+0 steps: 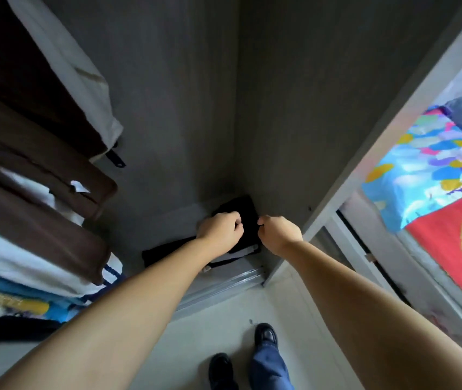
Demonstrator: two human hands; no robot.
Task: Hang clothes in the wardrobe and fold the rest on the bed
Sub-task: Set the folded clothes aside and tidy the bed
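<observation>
Both bare forearms stretch forward and down. The left hand (220, 230) and right hand (279, 233) are curled, knuckles up, close together.

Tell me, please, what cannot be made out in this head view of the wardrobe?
- Fingertips of left hand and right hand: curled away from the head camera, so the grip is unclear.
- Black garment: partly covered by both hands, type unknown.
- Hanging clothes: cut off by the left edge, hangers and rail unseen.
- Colourful bedding: cut off at the right edge.
</observation>
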